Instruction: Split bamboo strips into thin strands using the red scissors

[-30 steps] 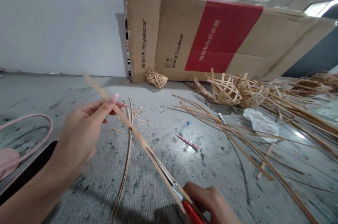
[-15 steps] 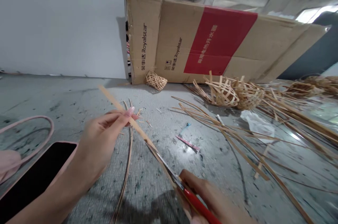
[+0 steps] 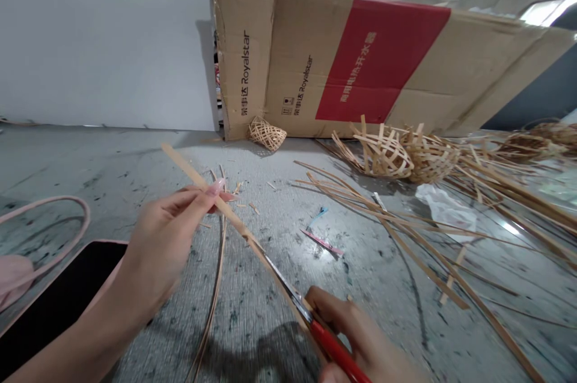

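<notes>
My left hand (image 3: 174, 223) pinches a flat, pale bamboo strip (image 3: 232, 217) between thumb and fingers. Its free end points to the upper left, while the other end slants down to my right hand (image 3: 356, 329). That hand is wrapped round the red handle of what look like scissors (image 3: 336, 347), seen side-on. Their narrow metal blade lies along the strip, its tip just below a notched, darker spot where a thin layer seems to lift. The strip's lower end passes beside the blade and is partly hidden by my right hand.
Thin strips (image 3: 219, 269) lie under the held strip. At left are a phone (image 3: 67, 305) and a pink strap (image 3: 83, 214). A small woven piece (image 3: 267, 133) sits by the cardboard box (image 3: 288, 58). Unfinished baskets (image 3: 383, 154), long strips (image 3: 428, 251) and plastic (image 3: 446, 208) lie right.
The view has shifted slightly. My hands keep their grips on the strip and the scissors, and the blade stays against the strip in nearly the same place.
</notes>
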A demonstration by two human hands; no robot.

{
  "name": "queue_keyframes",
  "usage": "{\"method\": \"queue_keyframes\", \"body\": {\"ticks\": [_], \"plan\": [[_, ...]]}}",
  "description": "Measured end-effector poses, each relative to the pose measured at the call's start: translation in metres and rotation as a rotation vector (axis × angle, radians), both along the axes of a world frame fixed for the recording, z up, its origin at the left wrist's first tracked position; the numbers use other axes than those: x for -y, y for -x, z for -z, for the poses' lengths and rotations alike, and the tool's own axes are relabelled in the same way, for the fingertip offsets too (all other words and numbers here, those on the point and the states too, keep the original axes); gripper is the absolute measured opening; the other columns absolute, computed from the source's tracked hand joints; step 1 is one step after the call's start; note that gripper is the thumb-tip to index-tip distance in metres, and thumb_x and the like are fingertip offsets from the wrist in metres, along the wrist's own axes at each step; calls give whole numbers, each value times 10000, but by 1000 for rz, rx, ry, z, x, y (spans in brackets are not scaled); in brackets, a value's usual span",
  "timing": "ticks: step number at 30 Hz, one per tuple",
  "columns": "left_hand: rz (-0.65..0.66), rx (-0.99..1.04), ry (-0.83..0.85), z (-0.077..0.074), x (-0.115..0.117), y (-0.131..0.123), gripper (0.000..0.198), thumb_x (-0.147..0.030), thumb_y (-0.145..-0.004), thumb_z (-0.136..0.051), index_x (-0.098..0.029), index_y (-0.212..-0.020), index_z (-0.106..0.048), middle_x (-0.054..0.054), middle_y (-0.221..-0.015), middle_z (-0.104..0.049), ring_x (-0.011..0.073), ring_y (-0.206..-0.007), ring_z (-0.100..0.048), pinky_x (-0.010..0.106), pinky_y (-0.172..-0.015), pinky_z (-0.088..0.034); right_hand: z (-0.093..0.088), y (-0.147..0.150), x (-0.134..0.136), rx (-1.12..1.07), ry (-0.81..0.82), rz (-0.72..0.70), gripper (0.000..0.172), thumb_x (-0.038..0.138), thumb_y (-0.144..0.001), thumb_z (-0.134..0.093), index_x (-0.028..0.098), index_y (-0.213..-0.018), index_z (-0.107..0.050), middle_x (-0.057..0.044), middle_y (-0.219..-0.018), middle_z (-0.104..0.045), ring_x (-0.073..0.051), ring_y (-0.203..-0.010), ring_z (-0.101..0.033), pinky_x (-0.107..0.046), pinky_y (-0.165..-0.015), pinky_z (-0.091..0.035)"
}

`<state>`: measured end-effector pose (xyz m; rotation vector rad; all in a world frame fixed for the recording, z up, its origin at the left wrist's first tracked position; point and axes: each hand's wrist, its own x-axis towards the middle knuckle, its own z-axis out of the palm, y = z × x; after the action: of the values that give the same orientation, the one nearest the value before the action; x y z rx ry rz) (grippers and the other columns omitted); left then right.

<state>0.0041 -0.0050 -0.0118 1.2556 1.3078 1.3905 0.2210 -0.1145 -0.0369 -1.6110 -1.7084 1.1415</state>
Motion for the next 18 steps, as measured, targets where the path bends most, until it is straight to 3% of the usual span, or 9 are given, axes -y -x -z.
{"method": "queue_keyframes", "body": {"ticks": [4,6,10,18], "plan": [[-6,-10,-7,-1,0,-1,136,-402,-774,-722,-310,-689,-775,-3,-804,-773,214,-965,-650,338,-920,-459,4,4,-7,-89,75,11,721,936,-517,-550,232,-609,-425,54,-582,-331,-153,-571,-319,-255,-482,-229],[-5,-9,-3,-1,0,0,135,-401,-771,-726,-308,-686,-773,-1,-809,-775,213,-964,-650,340,-924,-455,7,5,-8,-109,108,-25,701,895,-533,-604,240,-612,-366,73,-571,-309,-136,-559,-280,-251,-478,-202],[-11,6,18,0,-2,2,146,-404,-773,-725,-303,-678,-769,0,-808,-777,208,-961,-653,347,-928,-454,11,4,-7,-123,127,-60,628,757,-619,-703,234,-615,-355,91,-575,-307,-116,-557,-258,-244,-470,-191],[-13,-12,1,0,-2,1,148,-394,-777,-716,-280,-699,-768,22,-832,-783,236,-962,-662,356,-856,-485,23,6,-14,-174,75,-45,614,639,-568,-814,237,-581,-349,119,-523,-257,-94,-512,-223,-235,-429,-164]]}}
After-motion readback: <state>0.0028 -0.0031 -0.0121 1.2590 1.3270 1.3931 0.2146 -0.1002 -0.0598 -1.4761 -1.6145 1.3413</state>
